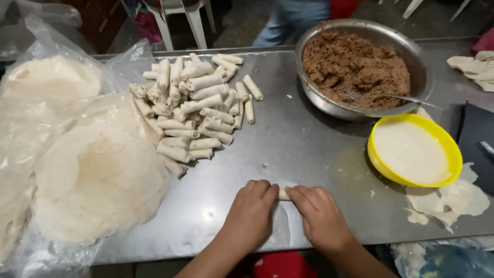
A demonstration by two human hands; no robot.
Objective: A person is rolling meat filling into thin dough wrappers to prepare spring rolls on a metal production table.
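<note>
Grey brushed-steel worktable (309, 149), flour-smeared; dark floor and white chair legs (185, 23) beyond. Left of the hands: stacked round pale wrappers on clear plastic (95, 180). Ahead: pile of rolled pale dough sticks (193, 110). Right-ahead: steel bowl of brown crumbly filling (363, 64), yellow bowl of white paste (414, 150). Left hand (250, 213) and right hand (320, 216), fingers together, press flat on a pale roll (283, 192) between them.

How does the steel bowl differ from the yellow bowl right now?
The steel bowl is larger, grey metal, heaped with brown filling and a fork. The yellow bowl is smaller, bright yellow, holding smooth white liquid, nearer the right hand. Both are round and sit on the metal table.
</note>
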